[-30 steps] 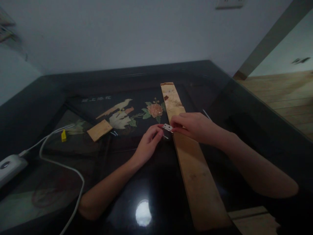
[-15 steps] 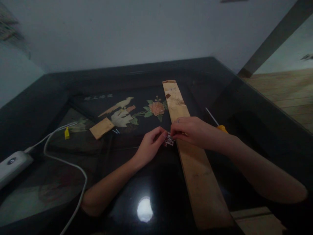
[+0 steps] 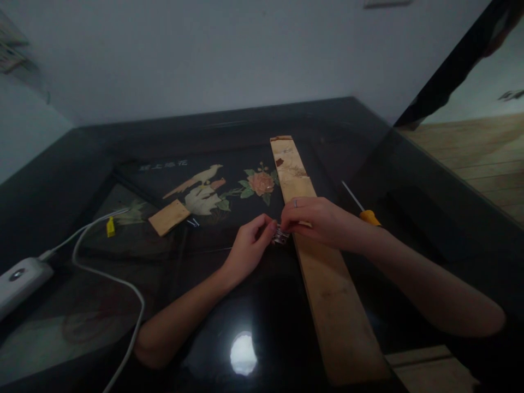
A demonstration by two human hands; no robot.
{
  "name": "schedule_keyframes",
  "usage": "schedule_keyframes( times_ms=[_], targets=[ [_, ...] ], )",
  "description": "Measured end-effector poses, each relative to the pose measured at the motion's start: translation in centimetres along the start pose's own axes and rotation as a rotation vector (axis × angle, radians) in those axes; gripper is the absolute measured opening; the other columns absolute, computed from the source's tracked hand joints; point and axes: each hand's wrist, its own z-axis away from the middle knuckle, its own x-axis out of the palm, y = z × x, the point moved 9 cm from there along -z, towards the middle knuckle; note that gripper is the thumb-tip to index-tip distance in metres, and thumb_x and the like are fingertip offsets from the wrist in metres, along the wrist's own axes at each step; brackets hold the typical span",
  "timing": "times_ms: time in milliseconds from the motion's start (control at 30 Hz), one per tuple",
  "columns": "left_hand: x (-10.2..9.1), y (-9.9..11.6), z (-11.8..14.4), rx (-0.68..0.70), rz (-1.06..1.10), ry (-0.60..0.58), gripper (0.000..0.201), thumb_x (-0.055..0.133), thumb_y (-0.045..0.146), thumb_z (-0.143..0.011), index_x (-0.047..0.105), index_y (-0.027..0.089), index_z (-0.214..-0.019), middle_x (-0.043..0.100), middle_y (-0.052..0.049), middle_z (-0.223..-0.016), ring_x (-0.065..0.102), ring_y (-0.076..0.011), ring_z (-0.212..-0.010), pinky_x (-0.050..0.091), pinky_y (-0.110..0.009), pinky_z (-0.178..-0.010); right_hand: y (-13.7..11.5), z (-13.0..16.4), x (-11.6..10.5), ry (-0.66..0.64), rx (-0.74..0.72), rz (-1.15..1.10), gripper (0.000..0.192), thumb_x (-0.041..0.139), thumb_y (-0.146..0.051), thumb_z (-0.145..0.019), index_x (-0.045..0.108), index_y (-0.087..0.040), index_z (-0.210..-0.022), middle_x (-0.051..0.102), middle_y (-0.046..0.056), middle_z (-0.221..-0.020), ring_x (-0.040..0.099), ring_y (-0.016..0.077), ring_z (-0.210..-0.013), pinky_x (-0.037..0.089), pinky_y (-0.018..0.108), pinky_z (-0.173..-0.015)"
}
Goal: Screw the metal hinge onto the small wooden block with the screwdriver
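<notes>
Head view shows both hands meeting over a small silvery metal hinge (image 3: 280, 236) at the left edge of a long pale wooden plank (image 3: 323, 273) lying on a glossy black table (image 3: 229, 305); the left hand (image 3: 248, 248) pinches the hinge with thumb and fingertips, and the right hand (image 3: 317, 221), ring on one finger, pinches it from the other side. Hinge looks shiny, small and partly hidden by fingers; a yellow-handled screwdriver (image 3: 362, 210) lies just beyond the right wrist.

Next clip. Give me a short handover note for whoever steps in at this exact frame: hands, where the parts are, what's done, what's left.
Left hand and right hand: both pinch a small metal hinge at the left edge of the long wooden board.
Board lies lengthwise on the dark glass table.
Yellow-handled screwdriver lies right of the board, untouched.
Small wood piece lies to the left.
Done: hinge brought to the board edge.
Left: no screws visible in it; fastening apparently remains.
</notes>
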Motion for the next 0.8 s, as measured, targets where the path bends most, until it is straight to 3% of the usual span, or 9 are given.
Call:
schedule_keyframes(
  times_ms=[167, 333, 433, 567, 800],
  targets=[
    [0.6, -0.5, 0.1, -0.069, 0.083, -0.031, 0.029, 0.048, 0.043, -0.089, 0.053, 0.018, -0.076, 0.049, 0.003, -0.064, 0.045, -0.0112, -0.058, 0.036, -0.023, -0.056, 0.9, 0.1, -0.5, 0.014, 0.085, -0.206, 0.012, 0.056, -0.003, -0.080, 0.058, -0.015, -0.080, 0.063, 0.000, -0.078, 0.059, 0.0105, -0.073, 0.046, 0.023, -0.068],
    [0.7, -0.2, 0.2, -0.056, 0.063, -0.040, 0.029, 0.048, 0.041, -0.089, 0.050, 0.017, -0.072, 0.047, 0.003, -0.063, 0.044, -0.0107, -0.058, 0.036, -0.022, -0.057, 1.5, 0.3, -2.2, 0.153, 0.134, -0.429, 0.006, 0.056, -0.010, -0.081, 0.055, -0.016, -0.080, 0.060, 0.000, -0.082, 0.061, 0.0111, -0.078, 0.051, 0.026, -0.074],
    [0.4, -0.2, 0.1, -0.052, 0.023, -0.032, 0.029, 0.048, 0.040, -0.090, 0.051, 0.017, -0.072, 0.048, 0.003, -0.063, 0.044, -0.0108, -0.059, 0.035, -0.022, -0.057, 2.2, 0.5, -2.4, 0.198, 0.190, -0.632, 0.009, 0.060, -0.014, -0.079, 0.051, -0.017, -0.079, 0.058, -0.001, -0.081, 0.064, 0.0120, -0.077, 0.052, 0.025, -0.069],
    [0.3, -0.2, 0.2, -0.049, -0.002, -0.023, 0.030, 0.049, 0.041, -0.089, 0.053, 0.016, -0.071, 0.048, 0.003, -0.063, 0.044, -0.0110, -0.060, 0.034, -0.022, -0.056, 3.4, 0.5, -0.7, 0.171, 0.280, -0.797, 0.013, 0.062, -0.014, -0.075, 0.051, -0.017, -0.081, 0.054, -0.003, -0.078, 0.064, 0.0106, -0.064, 0.048, 0.022, -0.055],
    [0.1, -0.2, 0.0, -0.028, -0.024, -0.009, 0.031, 0.051, 0.041, -0.088, 0.056, 0.015, -0.071, 0.051, 0.003, -0.064, 0.045, -0.0110, -0.060, 0.034, -0.022, -0.056, 4.2, 0.1, 2.9, 0.082, 0.366, -0.839, 0.016, 0.068, -0.012, -0.067, 0.056, -0.016, -0.077, 0.059, -0.002, -0.071, 0.059, 0.0105, -0.064, 0.049, 0.025, -0.061]
  ],
)
